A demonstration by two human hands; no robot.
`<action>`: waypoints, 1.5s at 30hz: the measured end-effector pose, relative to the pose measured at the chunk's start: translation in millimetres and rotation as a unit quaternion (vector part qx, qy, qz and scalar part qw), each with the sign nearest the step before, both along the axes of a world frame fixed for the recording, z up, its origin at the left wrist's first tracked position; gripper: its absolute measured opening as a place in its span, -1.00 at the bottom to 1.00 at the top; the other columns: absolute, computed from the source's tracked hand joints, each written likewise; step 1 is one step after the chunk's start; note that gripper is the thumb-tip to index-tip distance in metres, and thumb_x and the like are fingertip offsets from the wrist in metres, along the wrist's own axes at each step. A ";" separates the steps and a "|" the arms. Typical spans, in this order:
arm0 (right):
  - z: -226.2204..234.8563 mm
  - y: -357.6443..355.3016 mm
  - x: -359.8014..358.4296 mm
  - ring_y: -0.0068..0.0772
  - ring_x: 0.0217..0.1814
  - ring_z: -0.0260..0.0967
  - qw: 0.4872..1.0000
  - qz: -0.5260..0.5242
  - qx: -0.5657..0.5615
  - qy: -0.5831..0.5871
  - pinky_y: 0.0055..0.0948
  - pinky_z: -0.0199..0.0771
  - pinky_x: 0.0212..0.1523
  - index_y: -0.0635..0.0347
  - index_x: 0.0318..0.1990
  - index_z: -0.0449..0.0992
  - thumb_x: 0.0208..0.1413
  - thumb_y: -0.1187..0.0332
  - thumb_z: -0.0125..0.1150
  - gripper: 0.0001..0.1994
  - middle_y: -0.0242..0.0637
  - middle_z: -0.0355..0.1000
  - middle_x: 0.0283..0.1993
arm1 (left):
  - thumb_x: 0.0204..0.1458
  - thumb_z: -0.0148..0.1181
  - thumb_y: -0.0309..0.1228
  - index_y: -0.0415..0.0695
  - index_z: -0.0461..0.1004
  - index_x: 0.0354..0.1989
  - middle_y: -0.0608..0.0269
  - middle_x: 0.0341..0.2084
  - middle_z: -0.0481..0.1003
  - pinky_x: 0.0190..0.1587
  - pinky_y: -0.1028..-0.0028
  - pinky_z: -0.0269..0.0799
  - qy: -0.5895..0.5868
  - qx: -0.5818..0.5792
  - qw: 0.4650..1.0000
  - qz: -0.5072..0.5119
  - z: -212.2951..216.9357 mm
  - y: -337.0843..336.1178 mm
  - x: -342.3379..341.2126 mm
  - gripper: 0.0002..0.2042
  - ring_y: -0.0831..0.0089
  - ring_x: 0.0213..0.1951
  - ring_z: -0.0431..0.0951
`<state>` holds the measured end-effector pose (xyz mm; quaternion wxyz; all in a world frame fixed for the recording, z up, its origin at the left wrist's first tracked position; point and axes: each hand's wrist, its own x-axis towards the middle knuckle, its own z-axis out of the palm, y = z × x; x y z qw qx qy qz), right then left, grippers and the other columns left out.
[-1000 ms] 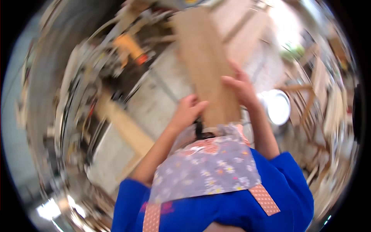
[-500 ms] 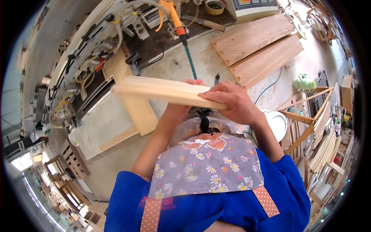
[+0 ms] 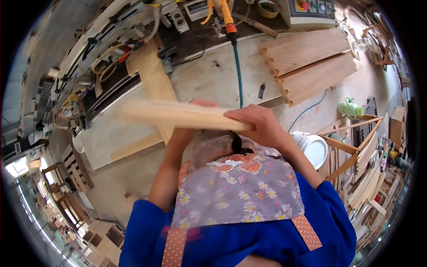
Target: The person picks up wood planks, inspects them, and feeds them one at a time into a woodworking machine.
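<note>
A pale wooden board (image 3: pixel 187 118), its far-left end smeared by motion, is held up in front of my apron. My right hand (image 3: pixel 260 125) is closed on its right end, with the fingers over the top edge. Behind the board, my left hand (image 3: pixel 202 104) grips it from the far side; only some fingers and the wrist show. Below the board, a similar pale board (image 3: pixel 155 80) lies across the machine table (image 3: pixel 204 75). Beyond my hands, an orange air gun (image 3: pixel 226 18) hangs on a teal hose (image 3: pixel 239 71).
Two brown wooden panels (image 3: pixel 311 53) with notched ends lie on the table's right. A white bucket (image 3: pixel 314 151) stands by my right forearm, with a green bottle (image 3: pixel 350 108) and a wooden frame (image 3: pixel 342 142) beyond. A control box (image 3: pixel 311 11) is at the back.
The board in my hands has swung slightly left and down, and both hands have shifted left with it. My view has also turned a little, so the table things appear displaced.
</note>
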<state>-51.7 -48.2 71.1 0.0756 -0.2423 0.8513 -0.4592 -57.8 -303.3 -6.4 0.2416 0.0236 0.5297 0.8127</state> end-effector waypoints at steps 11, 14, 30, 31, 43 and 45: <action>-32.4 53.7 -34.8 -0.63 -0.22 0.34 0.943 -0.131 -0.156 -0.263 -0.55 0.38 -0.18 0.30 -0.12 0.51 0.02 0.39 0.31 -0.72 -0.43 0.47 -0.27 | -0.02 0.32 -0.11 -0.30 0.26 0.20 -0.15 0.16 0.31 0.19 0.11 0.25 0.127 -0.588 0.760 0.246 -2.7 -22.6 15.0 -0.31 0.06 0.21 0.30; -26.1 87.4 -31.3 -0.65 -0.17 0.36 0.923 -0.170 -0.198 -0.284 -0.55 0.38 -0.12 0.30 -0.10 0.51 0.05 0.38 0.29 -0.72 -0.43 0.47 -0.23 | -0.18 0.39 0.05 -0.18 -0.05 0.38 -0.23 0.35 -0.05 0.30 -0.05 -0.03 0.087 -0.728 0.642 0.225 -19.7 -39.1 -11.9 0.02 -0.13 0.34 -0.02; -4.8 15.4 -66.8 -0.35 0.13 0.35 0.808 -0.176 -0.508 -0.239 -0.38 0.31 0.17 0.33 0.15 0.29 0.07 0.44 0.21 -0.52 -0.21 0.40 0.09 | -0.41 0.40 -0.47 -0.13 -0.02 0.36 -0.15 0.33 0.01 0.27 0.14 0.14 0.106 -0.691 0.698 0.155 -3.7 -100.0 145.6 0.01 -0.10 0.31 0.08; -2.2 3.2 -69.4 -0.33 0.13 0.35 0.812 -0.137 -0.494 -0.280 -0.34 0.30 0.20 0.34 0.16 0.27 0.06 0.40 0.23 -0.50 -0.19 0.39 0.08 | -0.41 0.40 -0.47 -0.13 -0.02 0.36 -0.15 0.33 0.01 0.27 0.14 0.14 0.103 -0.690 0.698 0.158 6.1 -107.8 159.4 0.01 -0.10 0.31 0.08; -62.8 -99.1 -6.1 -0.36 0.01 0.45 0.746 -0.017 -0.376 -0.549 -0.39 0.55 -0.18 0.23 0.15 0.33 0.09 0.31 0.26 -0.52 -0.28 0.45 0.03 | -0.37 0.42 -0.16 -0.30 -0.06 0.36 -0.17 0.21 0.16 -0.02 0.15 0.53 -0.184 0.210 0.908 0.312 101.0 -123.9 221.6 0.07 -0.01 0.19 0.30; -71.9 -106.9 0.6 -0.36 0.03 0.44 0.749 -0.006 -0.333 -0.572 -0.37 0.54 -0.13 0.20 0.17 0.32 0.10 0.29 0.27 -0.51 -0.29 0.44 0.06 | -0.38 0.41 -0.16 -0.31 -0.07 0.36 -0.17 0.21 0.15 -0.02 0.15 0.54 -0.174 0.192 0.904 0.341 106.5 -119.0 224.3 0.08 -0.01 0.18 0.30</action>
